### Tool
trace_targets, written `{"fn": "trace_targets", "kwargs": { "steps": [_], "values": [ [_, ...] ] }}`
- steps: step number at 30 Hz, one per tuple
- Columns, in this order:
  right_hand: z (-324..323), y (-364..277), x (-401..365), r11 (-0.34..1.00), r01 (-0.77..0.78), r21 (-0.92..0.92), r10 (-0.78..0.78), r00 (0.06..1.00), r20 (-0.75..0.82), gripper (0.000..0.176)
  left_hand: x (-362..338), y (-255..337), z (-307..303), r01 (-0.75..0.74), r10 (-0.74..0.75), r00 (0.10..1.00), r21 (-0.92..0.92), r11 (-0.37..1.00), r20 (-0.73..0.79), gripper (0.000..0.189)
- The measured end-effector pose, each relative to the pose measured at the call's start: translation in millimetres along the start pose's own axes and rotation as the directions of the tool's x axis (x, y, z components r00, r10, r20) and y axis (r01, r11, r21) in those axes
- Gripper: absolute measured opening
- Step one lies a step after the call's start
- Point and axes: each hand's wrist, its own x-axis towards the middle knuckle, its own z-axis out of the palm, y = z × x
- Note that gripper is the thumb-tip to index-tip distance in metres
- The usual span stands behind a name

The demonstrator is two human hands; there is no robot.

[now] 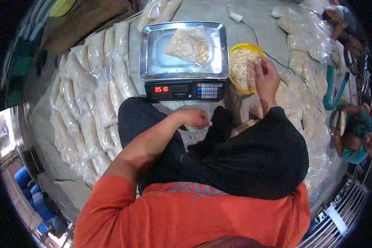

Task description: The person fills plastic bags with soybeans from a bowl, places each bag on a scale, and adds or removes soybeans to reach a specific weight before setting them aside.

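My right hand (268, 78) is over the right side of a yellow bowl (249, 91) filled with pale, chip-like pieces (242, 66). Its fingers are bent together at the pieces, and what they pinch, if anything, is hidden. In front of my lap, my left hand (196, 118) is curled closed just below the scale, with nothing visible in it. A clear plastic bag of pale pieces (189, 45) lies on the steel pan (153, 66) of the digital scale (184, 90). The red display reads about 0.510.
Filled clear bags (91, 99) are piled on the left, with more bags (304, 95) along the right. A cable with a white plug (235, 17) runs behind the bowl. Another person (353, 132) sits at the far right, near a teal frame-like object (330, 87).
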Motion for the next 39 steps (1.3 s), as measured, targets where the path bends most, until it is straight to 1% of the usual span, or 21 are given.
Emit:
{"fn": "trace_targets", "kwargs": {
  "steps": [2,3,5,7,8,9,11,12,13,15,18,19,24,28,30,32,33,35,36,37,39],
  "values": [
    [-11,25,-1,0.966,-0.045,-0.254,0.084,0.985,0.147,0.027,-4,11,-4,0.018,-0.018,1.0,-0.01,1.0,0.011,0.059],
    [-18,32,0,0.962,-0.043,-0.271,0.084,0.986,0.142,0.027,-1,14,-4,0.032,-0.032,0.999,-0.012,0.999,0.035,0.056],
    [-26,45,0,0.938,0.046,-0.345,-0.006,0.993,0.118,0.029,9,5,5,-0.025,0.024,0.999,0.017,1.0,0.021,0.054],
    [-31,53,3,0.945,0.045,-0.323,-0.022,0.997,0.072,0.029,5,5,5,0.075,-0.075,0.996,-0.006,0.997,0.038,0.051],
    [-32,47,6,0.961,-0.01,-0.277,0.027,0.998,0.058,0.028,-3,17,-5,0.1,-0.1,0.992,0.004,0.995,0.075,0.049],
    [-31,43,7,0.972,-0.066,-0.228,0.079,0.996,0.049,0.027,-4,18,-4,0.111,-0.111,0.991,0.004,0.994,0.068,0.049],
    [-30,48,10,0.968,-0.067,-0.241,0.079,0.996,0.042,0.028,-6,15,-1,0.092,-0.092,0.996,-0.016,0.996,0.014,0.05],
    [-31,49,11,0.964,-0.041,-0.263,0.052,0.998,0.034,0.029,-3,9,2,0.005,-0.006,1.0,-0.065,0.998,-0.015,0.057],
    [-31,50,11,0.958,-0.016,-0.286,0.024,0.999,0.026,0.029,-1,4,3,0.012,-0.013,1.0,-0.069,0.998,-0.02,0.057],
    [-31,38,9,0.971,-0.015,-0.24,0.023,0.999,0.029,0.029,-7,11,-2,0.065,-0.065,0.998,-0.018,0.998,-0.007,0.056],
    [-31,29,10,0.974,-0.038,-0.224,0.049,0.998,0.043,0.028,-6,7,3,0.035,-0.039,0.997,-0.058,0.998,-0.062,0.055],
    [-32,29,10,0.969,-0.007,-0.246,0.018,0.999,0.039,0.029,-4,4,4,0.038,-0.042,0.997,-0.058,0.998,-0.062,0.055],
    [-33,22,9,0.966,0.036,-0.255,-0.032,0.999,0.021,0.029,-8,12,-3,0.078,-0.078,0.997,-0.001,0.997,-0.012,0.057],
    [-34,14,8,0.969,0.053,-0.243,-0.051,0.999,0.013,0.029,-4,7,1,0.093,-0.093,0.995,-0.012,0.996,-0.028,0.058],
    [-32,12,8,0.974,0.06,-0.22,-0.06,0.998,0.007,0.029,-1,6,0,0.08,-0.08,0.997,-0.018,0.997,0.001,0.058],
    [-29,10,8,0.938,0.153,-0.31,-0.171,0.985,-0.03,0.029,-5,9,-2,0.073,-0.073,0.997,-0.012,0.997,-0.008,0.059],
    [-27,18,8,0.935,0.152,-0.319,-0.172,0.985,-0.034,0.029,-5,10,-3,0.063,-0.063,0.998,-0.004,0.998,-0.017,0.059],
    [-20,32,5,0.871,0.204,-0.446,-0.128,0.972,0.196,0.03,-2,7,-1,0.039,-0.039,0.999,-0.005,0.999,-0.016,0.057],
    [-24,32,2,0.811,0.142,-0.567,0.058,0.946,0.319,0.031,0,5,0,0.031,-0.031,0.999,-0.01,0.999,-0.024,0.056],
    [-27,32,-1,0.812,0.141,-0.567,0.061,0.944,0.323,0.031,2,3,2,0.033,-0.034,0.999,-0.014,0.999,-0.022,0.056],
    [-26,30,-6,0.853,0.191,-0.486,-0.115,0.977,0.182,0.027,-6,8,-2,0.073,-0.072,0.997,0.016,0.997,-0.033,0.056]
  ]
}}
